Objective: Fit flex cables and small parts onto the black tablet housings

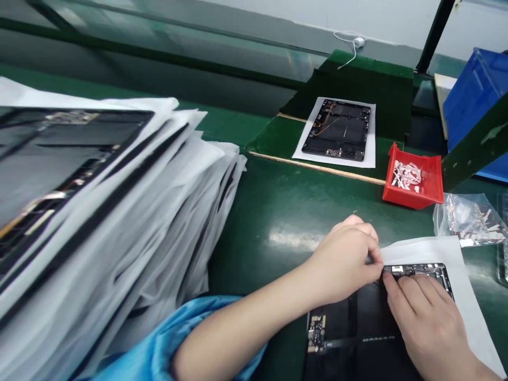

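Head view: an open tablet [359, 330], a flat black slab with bare metal and circuit parts along its rim, lies toward the near edge of the smooth green desk [246, 238], on the right. A soft white sheet [472, 301] spreads beneath it. The left hand [349, 259], its forearm coming out of a shiny, wrinkled blue sleeve [170, 338], reaches the tablet's far rim, thumb and forefinger pressed together; whether something thin sits between them I cannot tell. The right hand [428, 317] rests on the tablet, fingers bent and slightly spread, the forefinger's tip on that rim just beside the left one.

Toward the desk's left edge rises a stack [159, 211] of black slabs layered with limp, creased white sheets. Nearer the far edge, a second opened tablet [341, 129] lies flat on its own white sheet [370, 159]. Toward the right edge, a red plastic tray [413, 198] holds curly pale strips [405, 174]; near it lies a crinkled clear bag [470, 211].
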### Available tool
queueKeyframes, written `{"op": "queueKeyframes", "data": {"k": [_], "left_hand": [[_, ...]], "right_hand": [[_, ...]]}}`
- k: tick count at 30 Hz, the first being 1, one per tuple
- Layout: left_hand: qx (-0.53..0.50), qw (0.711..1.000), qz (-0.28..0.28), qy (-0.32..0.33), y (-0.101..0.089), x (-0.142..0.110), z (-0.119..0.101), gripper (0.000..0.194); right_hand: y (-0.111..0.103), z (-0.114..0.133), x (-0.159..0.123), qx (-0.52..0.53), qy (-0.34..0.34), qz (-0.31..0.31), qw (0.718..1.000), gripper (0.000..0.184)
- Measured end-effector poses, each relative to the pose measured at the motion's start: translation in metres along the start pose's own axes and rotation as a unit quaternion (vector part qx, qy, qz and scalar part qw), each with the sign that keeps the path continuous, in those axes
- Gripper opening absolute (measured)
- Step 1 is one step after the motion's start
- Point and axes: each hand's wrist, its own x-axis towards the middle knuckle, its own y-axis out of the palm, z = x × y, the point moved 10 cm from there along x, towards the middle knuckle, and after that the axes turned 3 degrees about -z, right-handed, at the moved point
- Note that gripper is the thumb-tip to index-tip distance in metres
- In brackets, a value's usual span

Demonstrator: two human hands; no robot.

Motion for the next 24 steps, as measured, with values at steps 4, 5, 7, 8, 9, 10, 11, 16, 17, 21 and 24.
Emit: {"op": "queueKeyframes", "data": {"k": [4,5,7,8,9,10,11,16,17,21,24], "left_hand": [[-0.003,1.000,-0.008,0.001,-0.0008,0.0001,0.0001,0.014],[-0.006,1.000,-0.006,0.001,-0.0006,0.0005,0.0003,0.014],[-0.011,1.000,0.000,0.001,-0.0003,0.0013,0.0012,0.014],[-0.013,1.000,0.001,-0.001,-0.0002,0.0015,0.0018,0.014],[-0.013,1.000,0.001,-0.004,-0.0003,0.0014,0.0024,0.014],[-0.012,1.000,0.000,-0.006,-0.0004,0.0011,0.0027,0.014],[-0.011,1.000,-0.002,-0.007,-0.0005,0.0006,0.0027,0.014],[-0.012,1.000,-0.017,-0.010,-0.0016,-0.0021,0.0017,0.015],[-0.012,1.000,-0.017,-0.012,-0.0016,-0.0024,0.0019,0.016],[-0.012,1.000,-0.016,-0.012,-0.0018,-0.0027,0.0014,0.016],[-0.011,1.000,-0.014,-0.020,-0.0013,-0.0032,0.0017,0.016]], "right_hand": [[-0.0010,0.0006,0.0007,-0.001,-0.001,-0.001,1.000,0.034],[-0.0013,0.0006,0.0012,-0.001,-0.001,-0.001,1.000,0.034],[-0.0016,0.0004,0.0024,0.001,0.001,0.000,1.000,0.034],[-0.0016,0.0004,0.0030,0.002,0.002,0.001,1.000,0.035],[-0.0018,0.0003,0.0035,0.002,0.004,0.000,1.000,0.035],[-0.0018,0.0005,0.0040,0.003,0.004,0.000,1.000,0.035],[-0.0019,0.0009,0.0044,0.004,0.004,-0.001,1.000,0.035],[-0.0032,0.0018,0.0055,-0.001,0.006,-0.007,1.000,0.034],[-0.0038,0.0020,0.0058,-0.003,0.006,-0.009,1.000,0.034],[-0.0059,0.0040,0.0068,-0.006,-0.001,-0.016,1.000,0.035],[-0.0059,0.0048,0.0069,-0.011,-0.002,-0.017,1.000,0.035]]}}
